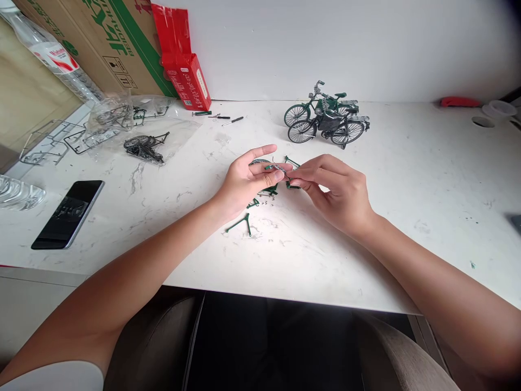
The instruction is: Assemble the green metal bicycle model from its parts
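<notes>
My left hand (pixel 252 176) pinches a small silver-and-green model bicycle part (pixel 277 168) between thumb and fingers, its index finger stretched out. Closed at the other end of this part is my right hand (pixel 336 190), its thumb and fingertips pressed together; the exact grip there is partly hidden. Beneath the hands lie dark green model pieces (pixel 271 191) and part of a wheel, mostly covered. A green forked frame piece (pixel 246 218) rests nearer the table edge, beside a smaller green piece (pixel 253 203) and several tiny screws (pixel 267 203).
Two assembled model bicycles (pixel 325 119) stand at the back. On the left are a phone (pixel 68 214), plastic bags of black parts (pixel 146 146), part frames (pixel 49 141) and a bottle (pixel 57 57). Small screwdrivers (pixel 222 117) lie before a red packet (pixel 183 70) and a cardboard box (pixel 118 43).
</notes>
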A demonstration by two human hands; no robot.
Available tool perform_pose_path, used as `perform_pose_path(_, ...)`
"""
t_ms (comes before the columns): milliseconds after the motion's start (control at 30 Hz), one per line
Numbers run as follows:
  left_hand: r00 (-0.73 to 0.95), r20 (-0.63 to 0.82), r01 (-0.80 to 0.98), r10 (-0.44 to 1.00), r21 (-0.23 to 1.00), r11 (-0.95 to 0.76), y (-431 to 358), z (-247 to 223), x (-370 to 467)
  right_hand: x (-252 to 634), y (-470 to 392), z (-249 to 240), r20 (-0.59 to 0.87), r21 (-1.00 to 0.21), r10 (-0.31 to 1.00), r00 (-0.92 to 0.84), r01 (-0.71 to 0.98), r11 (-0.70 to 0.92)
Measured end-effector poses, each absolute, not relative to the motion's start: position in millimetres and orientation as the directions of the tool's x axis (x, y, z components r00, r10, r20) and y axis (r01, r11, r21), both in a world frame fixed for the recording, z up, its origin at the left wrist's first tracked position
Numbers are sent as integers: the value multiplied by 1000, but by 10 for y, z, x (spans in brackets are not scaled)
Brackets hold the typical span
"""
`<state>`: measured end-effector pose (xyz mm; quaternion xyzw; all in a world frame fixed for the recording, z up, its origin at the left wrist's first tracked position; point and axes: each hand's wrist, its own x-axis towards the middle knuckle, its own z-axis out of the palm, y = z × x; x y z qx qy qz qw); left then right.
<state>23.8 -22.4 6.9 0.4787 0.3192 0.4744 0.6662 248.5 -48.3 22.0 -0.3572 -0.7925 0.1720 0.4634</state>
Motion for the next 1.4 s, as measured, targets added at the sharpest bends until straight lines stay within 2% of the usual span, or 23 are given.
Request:
perform_pose_path(167,373,5,-362,928,922,141,-205,30,234,2476,-464,234,650,-481,671,-357,490,727)
perform_pose_path(333,391,-11,-362,920,917,165,-214,39,229,2477,-452,192,737,-387,565,-370,454,803)
perform_pose_path(833,435,37,-332,900,935,122,-204,16,213,2470,-465,217,709,-376,582,-397,486,789)
perform_pose_path(1000,440,35,-322,897,939,122,-205,16,211,2473,-473,208,684,-408,613,-396,489,771)
perform_pose_path(1267,442,29,-282,897,953,108,-212,33,217,2519,-429,223,701,-314,549,-455,494,811)
perform_pose_path(1400,448,48,-287,893,953,93,-203,20,226,2492,-453,212,704,-371,575,-418,474,799)
